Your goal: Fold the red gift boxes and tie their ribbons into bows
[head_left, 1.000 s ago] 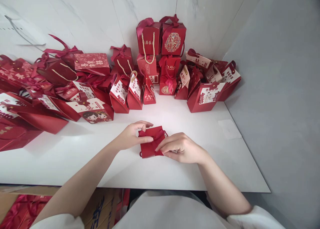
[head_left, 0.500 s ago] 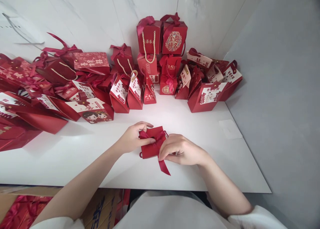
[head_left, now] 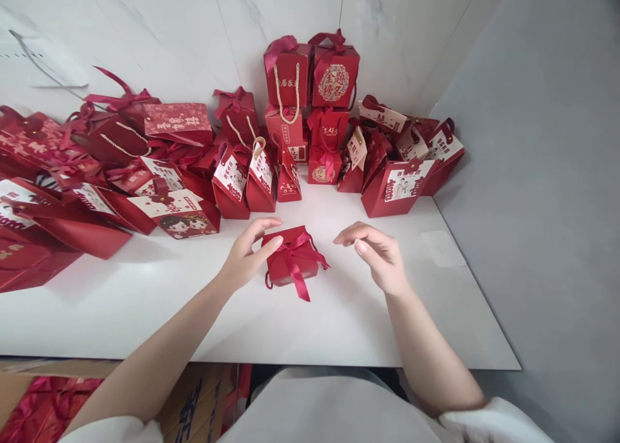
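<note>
A small red gift box (head_left: 277, 257) sits on the white table in front of me. A dark red ribbon (head_left: 296, 262) is tied in a bow on its top, with one tail hanging over the near side. At the box's left is my left hand (head_left: 245, 252), thumb and fingers apart; its thumb tip overlaps the far left corner, and I cannot tell whether it touches. My right hand (head_left: 380, 256) hovers to the right of the box, separate from it, fingers loosely curved and holding nothing.
Many red gift boxes and bags line the back, including a stack (head_left: 334, 84) at centre and a large group (head_left: 97, 230) at left. Below the table's front edge stands a cardboard carton (head_left: 198, 404) beside more red boxes. A grey panel (head_left: 542, 191) borders the right.
My right hand has let go of the ribbon and moved right and up. My left hand's fingers have come off the bow. The box has shifted slightly and shows more of its near side.
</note>
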The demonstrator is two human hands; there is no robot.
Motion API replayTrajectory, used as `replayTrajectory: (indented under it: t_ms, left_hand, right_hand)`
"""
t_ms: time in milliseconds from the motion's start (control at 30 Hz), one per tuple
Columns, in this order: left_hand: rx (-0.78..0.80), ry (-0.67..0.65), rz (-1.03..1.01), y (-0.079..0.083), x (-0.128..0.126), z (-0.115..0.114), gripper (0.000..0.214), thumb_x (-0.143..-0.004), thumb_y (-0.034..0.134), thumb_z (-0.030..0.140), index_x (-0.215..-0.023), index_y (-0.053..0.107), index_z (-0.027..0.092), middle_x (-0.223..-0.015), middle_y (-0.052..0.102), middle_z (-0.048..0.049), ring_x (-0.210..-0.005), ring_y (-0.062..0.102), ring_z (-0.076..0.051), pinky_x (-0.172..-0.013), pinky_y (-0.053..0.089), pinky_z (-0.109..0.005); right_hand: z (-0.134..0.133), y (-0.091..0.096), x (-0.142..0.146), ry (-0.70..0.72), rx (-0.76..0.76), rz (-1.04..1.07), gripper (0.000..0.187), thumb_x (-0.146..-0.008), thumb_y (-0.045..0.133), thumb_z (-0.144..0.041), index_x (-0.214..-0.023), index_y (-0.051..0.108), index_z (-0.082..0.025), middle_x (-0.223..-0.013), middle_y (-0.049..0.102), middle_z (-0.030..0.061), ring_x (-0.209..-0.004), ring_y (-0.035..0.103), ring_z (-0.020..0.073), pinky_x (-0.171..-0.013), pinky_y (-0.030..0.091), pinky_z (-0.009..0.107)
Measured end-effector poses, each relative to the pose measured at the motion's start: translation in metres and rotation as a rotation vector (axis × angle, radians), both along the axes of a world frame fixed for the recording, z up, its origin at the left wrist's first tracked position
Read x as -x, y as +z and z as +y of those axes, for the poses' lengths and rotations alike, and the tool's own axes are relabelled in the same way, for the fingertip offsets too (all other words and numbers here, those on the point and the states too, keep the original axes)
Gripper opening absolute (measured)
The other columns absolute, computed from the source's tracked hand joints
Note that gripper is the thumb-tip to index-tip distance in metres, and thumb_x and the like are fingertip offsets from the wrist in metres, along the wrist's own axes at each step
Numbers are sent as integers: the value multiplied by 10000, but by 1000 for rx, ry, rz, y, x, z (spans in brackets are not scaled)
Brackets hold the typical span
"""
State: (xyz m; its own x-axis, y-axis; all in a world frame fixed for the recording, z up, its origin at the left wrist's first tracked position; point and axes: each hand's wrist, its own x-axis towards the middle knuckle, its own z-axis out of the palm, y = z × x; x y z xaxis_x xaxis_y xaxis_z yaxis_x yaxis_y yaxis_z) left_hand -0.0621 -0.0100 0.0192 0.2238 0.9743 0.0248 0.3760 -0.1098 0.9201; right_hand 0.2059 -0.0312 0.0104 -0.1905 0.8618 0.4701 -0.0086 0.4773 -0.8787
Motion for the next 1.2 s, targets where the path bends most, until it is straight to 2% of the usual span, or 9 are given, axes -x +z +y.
replayTrajectory:
  t_ms: [67, 133, 233, 367, 533, 767, 967, 1200]
  left_hand:
    - [51, 15, -16, -1, -1, 1, 278, -887, 621, 455, -1054, 638, 232, -1353, 564, -77, -1269, 529, -266, -1056, 409, -381]
    - [121, 19, -51, -3, -4, 0, 287, -851, 659, 474, -967, 640, 212, -1329, 580, -80, -1161, 592, -265, -939, 478, -358]
    - [176, 6, -100, -7, -9, -1, 301, -813, 700, 471, -909, 612, 199, -1225, 626, -69, -981, 643, -230, -807, 507, -326]
    - [119, -8, -68, -12, -10, -1, 273, -829, 686, 454, -866, 616, 193, -1147, 636, -70, -994, 629, -231, -834, 498, -334]
    - [-2, -43, 14, -14, -8, -1, 227, -858, 659, 424, -876, 632, 199, -1159, 599, -80, -1072, 603, -236, -932, 470, -354]
    - [-48, -61, 88, -15, -7, -2, 209, -881, 616, 421, -880, 635, 212, -1165, 576, -75, -1068, 595, -225, -965, 466, -361]
    - [-76, -65, 81, -15, -8, 0, 194, -891, 610, 407, -883, 625, 213, -1117, 586, -69, -1063, 591, -225, -990, 444, -369]
    - [-90, -81, 46, -17, -9, -1, 183, -900, 607, 392, -889, 611, 209, -1135, 581, -70, -1075, 585, -214, -998, 437, -359]
  right_hand:
    - [3, -5, 5, -105, -18, -102, 210, -995, 527, -349, -982, 695, -223, -985, 702, 68, -942, 647, 216, -867, 519, 400]
    - [4, -11, 12, -131, -102, -282, 199, -995, 524, -318, -1012, 704, -236, -1086, 682, 74, -1044, 618, 231, -939, 492, 427]
    - [4, -17, 20, -132, -247, -560, 212, -991, 528, -313, -1069, 718, -263, -1240, 630, 78, -1135, 567, 256, -984, 462, 464]
    - [3, -18, 23, -91, -317, -730, 286, -993, 524, -344, -1237, 657, -273, -1364, 559, 84, -1233, 503, 273, -1026, 439, 483]
    - [3, -18, 25, -34, -333, -784, 409, -995, 515, -389, -1390, 534, -282, -1446, 489, 86, -1308, 447, 267, -1079, 410, 484]
    - [3, -21, 23, -62, -354, -770, 327, -999, 499, -388, -1262, 626, -242, -1394, 533, 112, -1270, 490, 276, -1041, 443, 487]
    - [4, -19, 23, -39, -359, -825, 410, -991, 499, -441, -1361, 563, -276, -1441, 498, 98, -1304, 465, 278, -1074, 422, 495]
    - [2, -19, 24, -44, -360, -870, 499, -984, 490, -488, -1422, 498, -250, -1478, 459, 120, -1384, 387, 288, -1179, 260, 574]
